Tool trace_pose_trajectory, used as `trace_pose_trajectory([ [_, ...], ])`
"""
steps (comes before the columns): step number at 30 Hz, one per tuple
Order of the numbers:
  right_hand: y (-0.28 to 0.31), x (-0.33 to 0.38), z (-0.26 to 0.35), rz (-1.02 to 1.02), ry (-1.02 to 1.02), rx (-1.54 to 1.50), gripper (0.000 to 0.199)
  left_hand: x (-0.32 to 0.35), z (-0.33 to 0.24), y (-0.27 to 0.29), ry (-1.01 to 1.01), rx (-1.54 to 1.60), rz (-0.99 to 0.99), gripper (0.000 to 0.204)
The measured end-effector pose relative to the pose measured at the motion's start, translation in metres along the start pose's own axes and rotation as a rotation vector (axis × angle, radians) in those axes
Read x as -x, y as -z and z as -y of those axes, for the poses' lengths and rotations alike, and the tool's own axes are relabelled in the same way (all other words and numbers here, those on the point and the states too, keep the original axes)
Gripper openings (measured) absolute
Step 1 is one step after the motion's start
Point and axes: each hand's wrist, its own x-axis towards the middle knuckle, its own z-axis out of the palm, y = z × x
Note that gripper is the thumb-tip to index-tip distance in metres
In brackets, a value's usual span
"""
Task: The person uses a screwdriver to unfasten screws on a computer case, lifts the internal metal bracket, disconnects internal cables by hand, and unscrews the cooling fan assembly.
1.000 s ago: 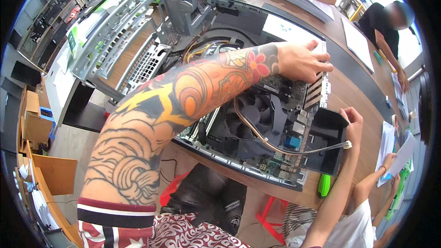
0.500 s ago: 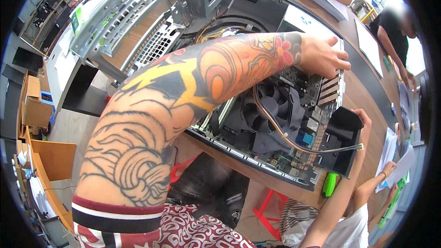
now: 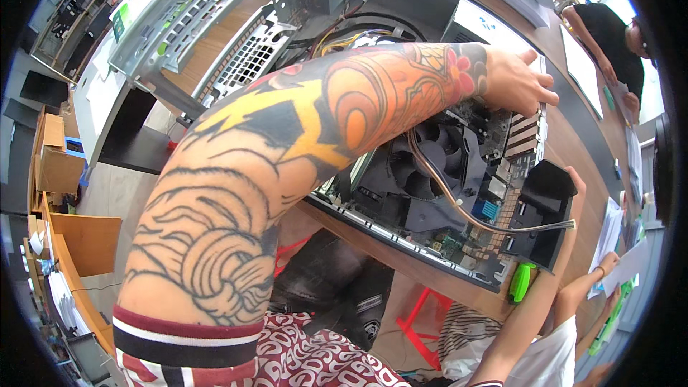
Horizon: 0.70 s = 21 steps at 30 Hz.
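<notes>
PC case (image 3: 408, 246): lying open along the bench's (image 3: 562, 136) near edge
Fan (image 3: 446, 156): inside, cable (image 3: 494, 227) crossing over it toward the black box (image 3: 548, 180)
Left hand (image 3: 517, 84): fingers bent over the case's right-end rim, can't tell how tight
Right hand (image 3: 577, 183): mostly hidden behind the black box, can't tell the grip
Green handle (image 3: 521, 284): just beside the case's near right corner
</notes>
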Motion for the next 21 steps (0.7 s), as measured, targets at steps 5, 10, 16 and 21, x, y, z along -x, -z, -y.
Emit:
trace_pose_trajectory([
  [5, -0.002, 0.002, 0.002, -0.009, 0.004, -0.015, 0.028, 0.003, 0.001, -0.006, -0.005, 0.003, -0.105, 0.017],
  [10, -0.008, 0.004, 0.009, 0.007, -0.075, -0.020, 0.026, 0.008, 0.004, -0.005, -0.020, 0.059, -0.100, 0.011],
  [16, -0.005, -0.004, -0.003, 0.014, -0.043, -0.028, 0.024, 0.012, 0.019, -0.002, -0.066, 0.154, -0.181, 0.009],
  [21, -0.010, -0.003, 0.007, -0.035, -0.042, 0.021, 0.023, 0.026, 0.022, 0.034, 0.158, 0.336, -0.316, 0.018],
])
